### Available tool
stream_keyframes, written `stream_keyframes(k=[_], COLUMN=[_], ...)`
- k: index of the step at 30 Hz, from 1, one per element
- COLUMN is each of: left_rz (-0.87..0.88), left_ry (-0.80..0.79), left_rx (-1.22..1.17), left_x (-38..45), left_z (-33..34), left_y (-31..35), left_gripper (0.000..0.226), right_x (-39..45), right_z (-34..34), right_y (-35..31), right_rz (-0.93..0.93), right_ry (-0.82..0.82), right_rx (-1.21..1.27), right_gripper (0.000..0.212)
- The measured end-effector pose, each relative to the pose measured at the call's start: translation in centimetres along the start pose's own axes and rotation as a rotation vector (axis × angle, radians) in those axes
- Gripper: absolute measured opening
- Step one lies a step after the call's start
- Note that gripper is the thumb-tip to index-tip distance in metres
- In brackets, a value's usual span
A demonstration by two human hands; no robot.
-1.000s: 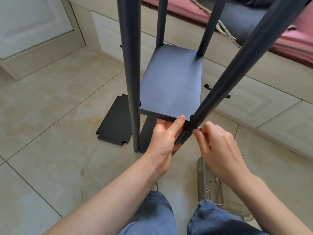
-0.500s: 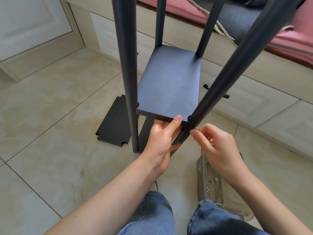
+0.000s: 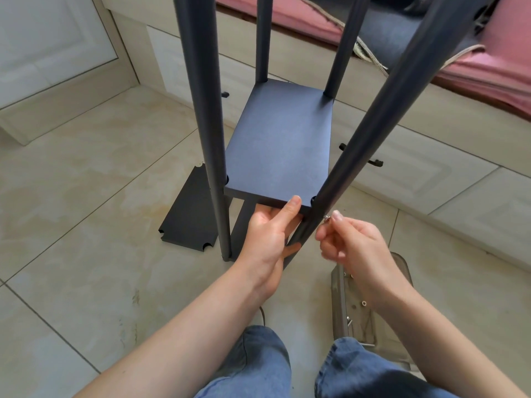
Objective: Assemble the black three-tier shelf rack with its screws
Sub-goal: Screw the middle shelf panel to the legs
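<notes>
Flanking beige floor tiles (image 3: 86,173), cream cabinets (image 3: 402,156).

Beige tiled floor (image 3: 86,196), loose black shelf panel (image 3: 186,219) lying flat, rack post (image 3: 225,248) standing, clear plastic tray (image 3: 342,305)

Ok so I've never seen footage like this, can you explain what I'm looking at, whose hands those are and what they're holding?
There is no machine here. A camera worn on a person's head looks down at their own two hands. The left hand grips the front edge of a black shelf from beneath, thumb on top. The right hand pinches a small silver screw against the near right pole. On the tiled floor lie a spare shelf panel and a clear tray holding small hardware.
</notes>
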State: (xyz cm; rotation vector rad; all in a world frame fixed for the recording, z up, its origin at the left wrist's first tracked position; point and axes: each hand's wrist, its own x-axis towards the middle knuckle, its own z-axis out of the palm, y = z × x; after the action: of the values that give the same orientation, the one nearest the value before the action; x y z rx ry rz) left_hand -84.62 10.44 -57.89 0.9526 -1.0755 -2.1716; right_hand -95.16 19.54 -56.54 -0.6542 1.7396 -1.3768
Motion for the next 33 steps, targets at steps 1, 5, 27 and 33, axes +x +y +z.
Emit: stream_keyframes(k=[1, 5, 27, 33], left_rz=[0.000, 0.009, 0.002, -0.009], left_ry=[-0.003, -0.007, 0.017, 0.005], left_rx=[-0.009, -0.010, 0.039, 0.013], left_x=[0.0, 0.0, 0.0, 0.1], left_z=[0.0, 0.1, 0.2, 0.0], left_y=[0.0, 0.0, 0.0, 0.3], left_gripper=[0.018, 0.010, 0.022, 0.013], right_x=[-0.1, 0.2, 0.2, 0.0], right_z=[-0.1, -0.6, 0.4, 0.0], right_y=[0.3, 1.0, -1.0, -0.3], right_rz=[-0.162, -0.515, 0.307, -0.016], right_ry=[0.062, 0.197, -0.085, 0.030], right_rx=[-0.241, -0.777, 0.582, -0.112], right_gripper=[0.041, 0.020, 0.037, 0.039])
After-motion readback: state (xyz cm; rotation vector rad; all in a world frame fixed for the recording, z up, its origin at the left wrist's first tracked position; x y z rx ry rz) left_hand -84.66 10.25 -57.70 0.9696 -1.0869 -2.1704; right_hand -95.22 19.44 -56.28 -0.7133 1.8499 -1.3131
